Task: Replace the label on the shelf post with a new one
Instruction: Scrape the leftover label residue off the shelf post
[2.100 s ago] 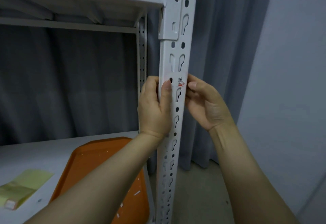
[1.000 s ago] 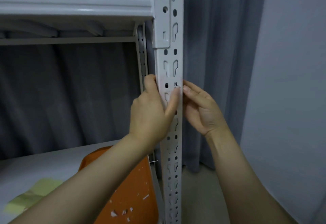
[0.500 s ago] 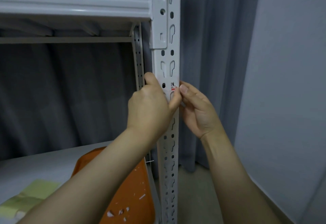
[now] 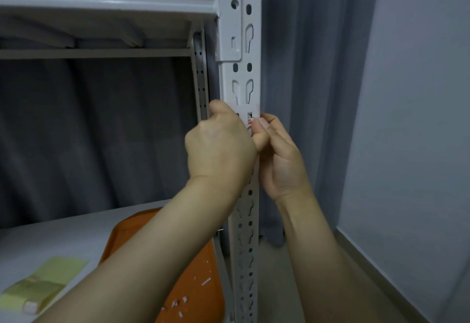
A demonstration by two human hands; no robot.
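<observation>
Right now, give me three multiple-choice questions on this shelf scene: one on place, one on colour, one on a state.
1. The tray lies:
A on the floor
B on the lower shelf, left of the post
C on the top shelf

2. The tray is:
A blue
B green
C orange

3. The left hand:
A grips the post at the label
B hangs free
C rests in the tray

Answers:
1 B, it sits on the shelf beside the post.
2 C, it is plainly orange.
3 A, its fingers curl against the post by the label.
</observation>
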